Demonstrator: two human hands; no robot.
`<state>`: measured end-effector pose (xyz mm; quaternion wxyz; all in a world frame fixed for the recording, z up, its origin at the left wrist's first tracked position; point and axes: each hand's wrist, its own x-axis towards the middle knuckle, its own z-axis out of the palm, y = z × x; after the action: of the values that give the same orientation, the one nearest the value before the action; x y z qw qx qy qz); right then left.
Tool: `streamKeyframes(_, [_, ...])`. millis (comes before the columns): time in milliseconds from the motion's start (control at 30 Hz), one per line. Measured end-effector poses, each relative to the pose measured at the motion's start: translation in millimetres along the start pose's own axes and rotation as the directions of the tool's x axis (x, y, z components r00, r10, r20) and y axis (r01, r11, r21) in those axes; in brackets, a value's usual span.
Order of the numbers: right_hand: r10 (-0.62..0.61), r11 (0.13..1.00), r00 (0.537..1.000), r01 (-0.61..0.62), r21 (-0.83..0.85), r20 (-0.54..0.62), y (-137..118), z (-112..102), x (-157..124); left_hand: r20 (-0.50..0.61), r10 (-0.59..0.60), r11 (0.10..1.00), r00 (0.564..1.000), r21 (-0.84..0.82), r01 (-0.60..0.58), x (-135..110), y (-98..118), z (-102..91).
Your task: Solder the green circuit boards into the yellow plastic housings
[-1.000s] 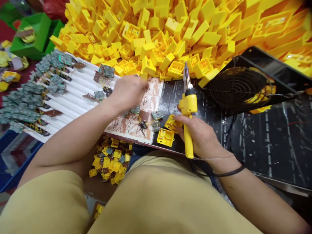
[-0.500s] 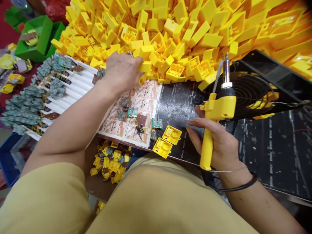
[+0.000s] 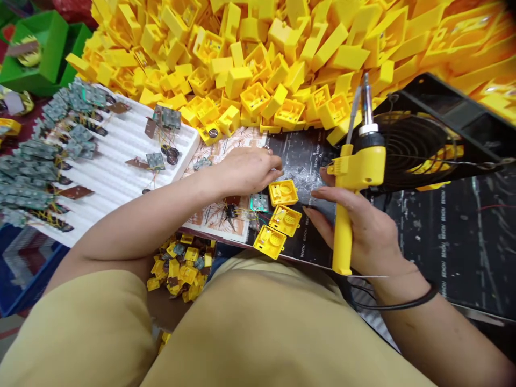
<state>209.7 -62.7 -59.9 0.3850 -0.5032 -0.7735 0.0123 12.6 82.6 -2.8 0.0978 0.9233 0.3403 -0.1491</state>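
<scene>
My left hand [image 3: 250,169] reaches over the printed sheet [image 3: 213,215], fingers bunched, tips at the far corner of an open yellow case [image 3: 283,192] that lies flat on the black board [image 3: 455,231]. Two more open yellow cases [image 3: 285,220] [image 3: 270,242] lie just nearer me. A small green circuit board [image 3: 259,202] with thin wires sits beside them. My right hand [image 3: 363,231] grips a yellow soldering gun [image 3: 350,177] by its handle, tip pointing up and away, right of the cases.
A big heap of yellow housings [image 3: 282,48] fills the back. A black fan [image 3: 411,145] stands at the right. A white ribbed tray [image 3: 113,156] with several circuit boards lies left, green bins [image 3: 40,48] beyond it. Yellow parts [image 3: 181,266] lie below the board's edge.
My left hand came back from the yellow heap and a third yellow case now lies on the board under its fingertips. The right hand lifted the soldering gun upright and moved right, then held.
</scene>
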Motion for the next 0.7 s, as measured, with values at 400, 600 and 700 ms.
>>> streamKeyframes(400, [-0.173, 0.978, 0.968, 0.148, 0.144, 0.179, 31, 32, 42, -0.028, -0.041, 0.999, 0.999, -0.001, 0.041, -98, -49, 4.4])
streamKeyframes(600, [-0.163, 0.986, 0.965, 0.151, 0.076, 0.205, 30, 33, 42, -0.234, 0.151, 0.988, 0.96, 0.063, -0.14, -108, -46, 48.5])
streamKeyframes(700, [-0.179, 0.984, 0.963, 0.17, 0.061, 0.202, 22, 32, 42, -0.234, 0.171, 0.985, 0.957, 0.047, -0.165, -100, -49, 52.2])
